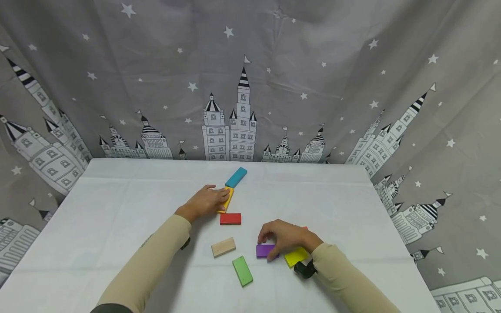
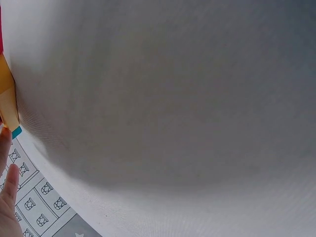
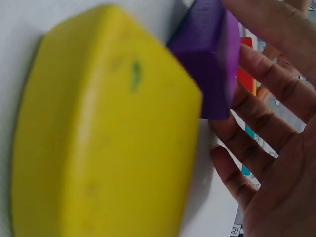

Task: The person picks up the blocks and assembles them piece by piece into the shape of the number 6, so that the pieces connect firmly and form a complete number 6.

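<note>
My left hand [image 1: 207, 201] is at the orange-yellow block [image 1: 228, 201], with its fingertips on the block's sides. That block lies flat between a blue block [image 1: 236, 177] at its far end and a red block [image 1: 230, 219] at its near end. Nearer me on the right, my right hand [image 1: 285, 237] holds a purple block [image 1: 265, 251] between thumb and fingers, low at the table. Beside it, partly under the right wrist, lies a yellow block [image 1: 295, 257], which looms large in the right wrist view. Only some left fingers [image 2: 11, 182] show in the left wrist view.
A plain wood block [image 1: 223, 247] and a green block [image 1: 242, 271] lie in the near middle of the white-covered table [image 1: 117, 217]. An orange-red block [image 1: 305, 228] peeks out behind the right wrist. A grey curtain [image 1: 164, 65] with castles hangs behind.
</note>
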Demonstrator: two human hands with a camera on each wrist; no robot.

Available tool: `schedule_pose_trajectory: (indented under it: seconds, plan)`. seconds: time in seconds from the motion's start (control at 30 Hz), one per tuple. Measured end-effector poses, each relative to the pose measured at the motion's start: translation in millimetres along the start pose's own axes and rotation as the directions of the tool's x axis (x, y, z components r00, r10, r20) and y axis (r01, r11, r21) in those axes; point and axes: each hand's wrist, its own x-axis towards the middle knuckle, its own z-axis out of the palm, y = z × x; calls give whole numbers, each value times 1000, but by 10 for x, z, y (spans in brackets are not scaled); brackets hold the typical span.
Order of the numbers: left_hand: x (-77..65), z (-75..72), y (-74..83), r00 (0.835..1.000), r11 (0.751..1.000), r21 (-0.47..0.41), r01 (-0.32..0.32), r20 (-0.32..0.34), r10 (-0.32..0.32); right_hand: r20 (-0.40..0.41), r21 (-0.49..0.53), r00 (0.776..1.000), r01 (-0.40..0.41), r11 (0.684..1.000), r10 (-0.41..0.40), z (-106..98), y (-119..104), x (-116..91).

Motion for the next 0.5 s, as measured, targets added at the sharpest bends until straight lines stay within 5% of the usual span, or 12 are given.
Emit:
schedule_pose_trajectory:
  seconds: [0.23, 0.5]
  plan:
    - [4, 21, -7, 1000, 999, 41, 6, -5, -5, 9, -115, 1000, -1, 993, 2, 15, -1, 18]
    - [-14, 24, -16, 1000, 999, 48, -4, -13, 4, -9, -30, 1000, 16, 999, -16, 33, -1, -12]
